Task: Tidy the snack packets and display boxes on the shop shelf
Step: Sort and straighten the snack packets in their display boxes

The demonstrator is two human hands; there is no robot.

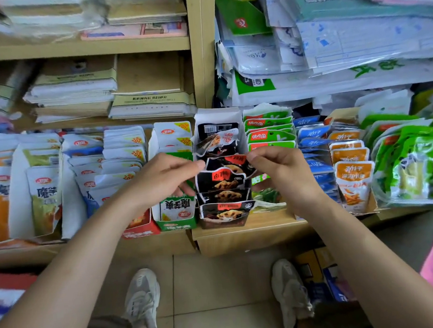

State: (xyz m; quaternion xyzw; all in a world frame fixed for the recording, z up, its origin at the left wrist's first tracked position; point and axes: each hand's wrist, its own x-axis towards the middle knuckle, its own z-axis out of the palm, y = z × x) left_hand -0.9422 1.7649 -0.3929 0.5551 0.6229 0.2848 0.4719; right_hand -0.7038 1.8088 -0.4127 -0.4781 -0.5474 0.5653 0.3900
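Note:
A narrow white display box (217,117) stands in the middle of the wooden shelf (246,232), filled with a row of black snack packets (222,184) with red labels. My left hand (164,178) pinches the left edge of one black packet in the row, and my right hand (280,166) pinches its right edge. Both hands sit directly above the box. A green display box (177,225) of white packets stands just to the left. Green-and-white packets (268,126) stand upright to the right.
More rows fill the shelf: white packets (41,193) at left, blue (312,140) and orange packets (353,171) to the right, green pouches (412,164) at far right. Stacked paper and bags lie on the shelves above. My shoes stand on the tiled floor (219,280).

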